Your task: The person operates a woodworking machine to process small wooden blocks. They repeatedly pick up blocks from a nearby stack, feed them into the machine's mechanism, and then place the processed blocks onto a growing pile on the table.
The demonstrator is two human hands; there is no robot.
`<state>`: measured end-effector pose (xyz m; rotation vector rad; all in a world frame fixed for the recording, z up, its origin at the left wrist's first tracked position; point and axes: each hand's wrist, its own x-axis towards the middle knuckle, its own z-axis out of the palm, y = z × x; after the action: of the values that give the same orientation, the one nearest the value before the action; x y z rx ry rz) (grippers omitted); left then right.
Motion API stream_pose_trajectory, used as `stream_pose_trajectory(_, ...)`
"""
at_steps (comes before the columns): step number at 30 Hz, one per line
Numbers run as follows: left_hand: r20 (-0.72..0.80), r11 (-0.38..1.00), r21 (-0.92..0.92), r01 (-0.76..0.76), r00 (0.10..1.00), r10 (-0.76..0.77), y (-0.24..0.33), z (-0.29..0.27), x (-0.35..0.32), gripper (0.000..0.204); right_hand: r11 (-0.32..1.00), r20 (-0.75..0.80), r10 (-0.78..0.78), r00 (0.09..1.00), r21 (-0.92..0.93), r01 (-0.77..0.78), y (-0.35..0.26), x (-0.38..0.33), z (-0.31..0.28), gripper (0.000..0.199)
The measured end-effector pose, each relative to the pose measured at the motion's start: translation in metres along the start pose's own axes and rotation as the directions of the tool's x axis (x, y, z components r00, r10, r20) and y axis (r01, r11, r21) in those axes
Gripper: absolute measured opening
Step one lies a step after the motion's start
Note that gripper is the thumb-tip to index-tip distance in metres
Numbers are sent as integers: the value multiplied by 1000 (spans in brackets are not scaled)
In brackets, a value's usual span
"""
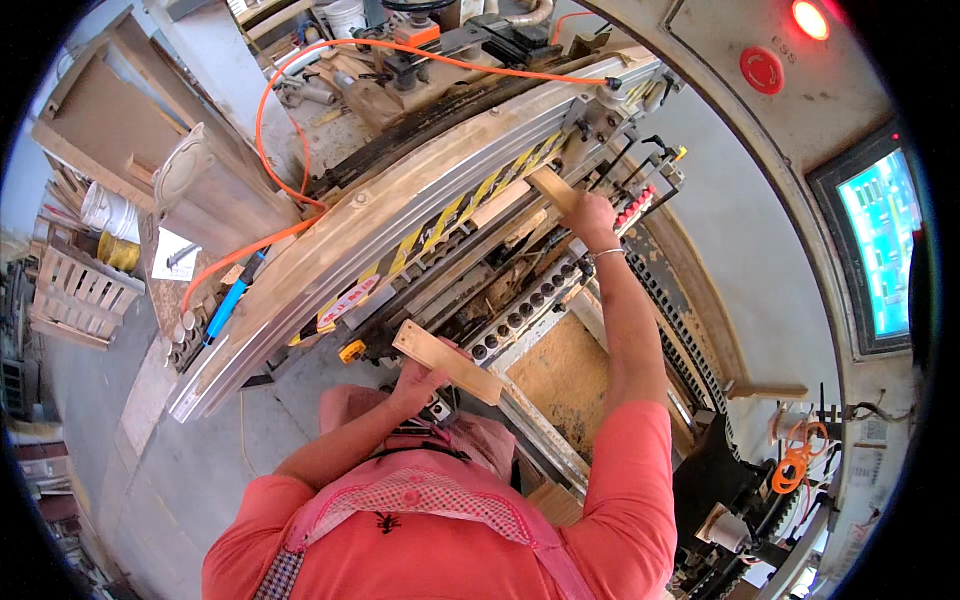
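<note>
Near my body, my left hand (417, 387) is closed round a short, flat wooden board (448, 362), held slantwise beside the machine's near end. Farther off to the right, my right arm reaches over the machine, and my right hand (592, 218) grips a second wooden piece (552, 188). That piece points up and left, toward the beam with yellow-and-black striping (455, 212); whether its far end touches anything I cannot tell. Below the right hand runs a rail with a row of round black parts (535, 300). My right fingertips are partly hidden behind the hand.
A long wooden beam (330, 235) spans the machine, with an orange air hose (262, 120) looping over it. A blue air gun (228, 308) lies at its left end. On the right stand a control panel with a lit screen (875, 245) and a red stop button (762, 71). Sawdust covers a tray (565, 380).
</note>
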<state>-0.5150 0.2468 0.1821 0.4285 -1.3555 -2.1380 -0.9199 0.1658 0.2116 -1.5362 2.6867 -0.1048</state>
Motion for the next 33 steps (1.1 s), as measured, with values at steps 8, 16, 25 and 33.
stream_pose_trajectory(8, -71, 990, -78, 115, 990, -121, -3, -5, -3, 36, 999, 25, -41, 999, 2, 41, -6, -18, -11, 42)
stream_pose_trajectory(16, -116, 981, 51, 187, 977, -181, 11, 4, -6, 38, 996, 46, -88, 995, 14, 87, -8, -16, -27, 44)
stream_pose_trajectory(25, -122, 978, -3, 209, 971, -207, 0, -6, -5, 39, 997, -14, -72, 997, 15, 72, -8, -16, -15, 46)
stream_pose_trajectory(33, -119, 977, -15, 213, 970, -214, 6, -1, -2, 36, 998, 5, -40, 999, 51, 40, 4, -17, -16, 40)
